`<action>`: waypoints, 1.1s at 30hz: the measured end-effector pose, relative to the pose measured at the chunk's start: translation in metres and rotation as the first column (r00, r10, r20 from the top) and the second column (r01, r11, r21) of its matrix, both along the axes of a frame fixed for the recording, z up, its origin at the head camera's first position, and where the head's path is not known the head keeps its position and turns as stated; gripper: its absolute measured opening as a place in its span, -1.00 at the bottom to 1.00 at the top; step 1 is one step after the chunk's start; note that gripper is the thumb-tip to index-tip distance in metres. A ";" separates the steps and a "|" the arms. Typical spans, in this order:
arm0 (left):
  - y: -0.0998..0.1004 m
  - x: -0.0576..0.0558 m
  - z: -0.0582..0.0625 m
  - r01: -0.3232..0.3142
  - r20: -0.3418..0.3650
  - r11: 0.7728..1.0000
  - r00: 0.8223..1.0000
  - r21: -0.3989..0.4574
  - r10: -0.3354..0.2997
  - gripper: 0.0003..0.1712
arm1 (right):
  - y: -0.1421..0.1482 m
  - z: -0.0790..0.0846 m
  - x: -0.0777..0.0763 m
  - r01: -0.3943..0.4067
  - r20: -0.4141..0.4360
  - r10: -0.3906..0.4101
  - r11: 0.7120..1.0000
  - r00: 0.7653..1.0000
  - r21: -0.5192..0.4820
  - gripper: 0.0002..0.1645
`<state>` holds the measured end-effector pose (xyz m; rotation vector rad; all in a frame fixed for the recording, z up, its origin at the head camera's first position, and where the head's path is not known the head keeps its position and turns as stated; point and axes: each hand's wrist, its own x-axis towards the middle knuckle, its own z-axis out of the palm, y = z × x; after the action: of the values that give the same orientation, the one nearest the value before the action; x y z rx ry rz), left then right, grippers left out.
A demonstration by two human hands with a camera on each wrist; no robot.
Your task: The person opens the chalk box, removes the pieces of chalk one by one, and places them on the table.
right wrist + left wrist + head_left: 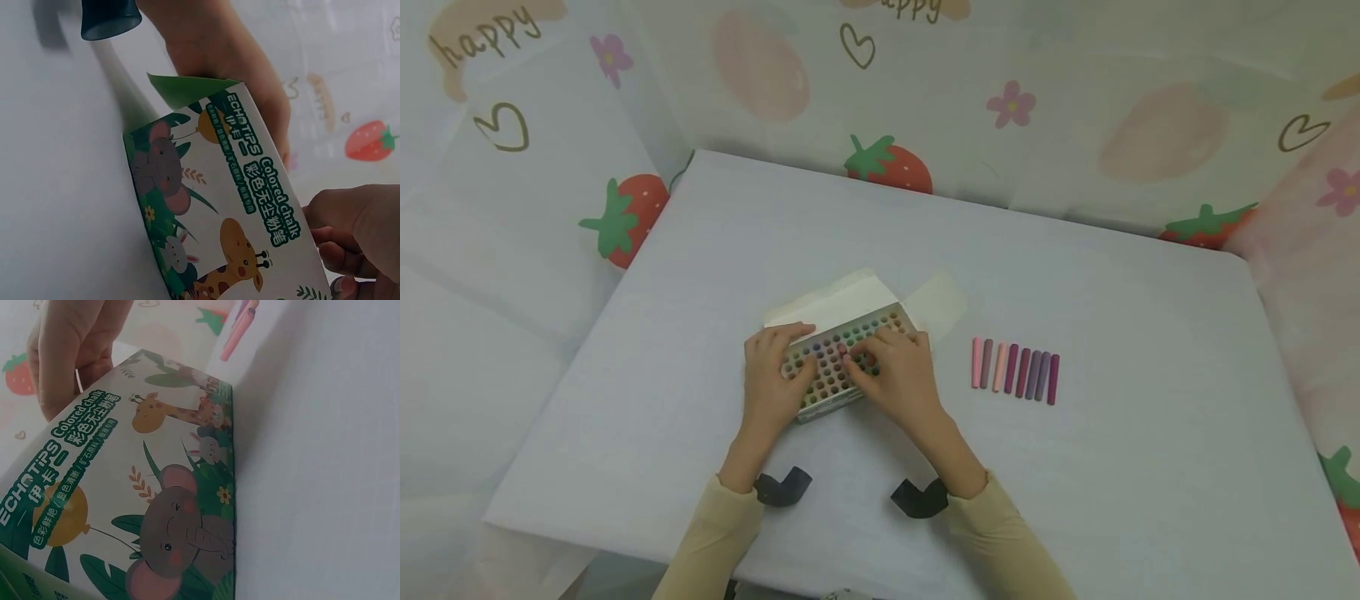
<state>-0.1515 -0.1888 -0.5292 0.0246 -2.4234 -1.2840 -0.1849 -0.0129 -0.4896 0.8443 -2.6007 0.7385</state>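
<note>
A box of colored chalk (831, 385) lies tilted to one side, its top showing rows of round holes with chalk ends in many colours. My left hand (771, 379) holds the box's left end, thumb over the holes and fingers along the far edge. Above the middle rows, the thumb and forefinger of my right hand (898, 371) pinch a reddish-pink chalk stick (842, 349), its lower end at the holes. Both wrist views show the printed front of the box (181, 506), with an elephant and a giraffe.
Several pink, peach and purple chalk sticks (1028, 373) lie in a row to the right of the box. Its white lid flap (842, 302) folds out behind. The white table (1150, 467) meets a strawberry-patterned curtain (1060, 108) at the back.
</note>
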 end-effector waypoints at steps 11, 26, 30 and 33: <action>0.001 0.000 0.002 -0.009 0.030 1.000 1.000 0.005 0.008 -0.59 | 0.007 0.015 -0.002 -0.009 -0.009 0.008 0.991 1.000 -0.134 -0.84; 0.001 -0.001 0.000 0.000 0.041 1.000 0.999 0.012 -0.001 -0.59 | 0.034 0.038 -0.006 -0.012 -0.025 0.004 0.938 1.000 -0.346 -0.89; 0.000 -0.001 -0.001 0.000 0.045 1.000 0.999 0.015 0.000 -0.58 | 0.047 0.043 -0.008 0.026 -0.014 -0.033 0.928 0.999 -0.372 -0.88; 0.000 -0.001 -0.001 0.001 0.041 1.000 0.999 0.013 -0.002 -0.58 | 0.059 0.046 -0.009 0.059 -0.012 -0.069 0.922 0.998 -0.383 -0.88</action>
<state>-0.1527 -0.1884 -0.5305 0.0533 -2.4505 -1.3122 -0.1941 0.0456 -0.4436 0.6393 -2.3316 1.1588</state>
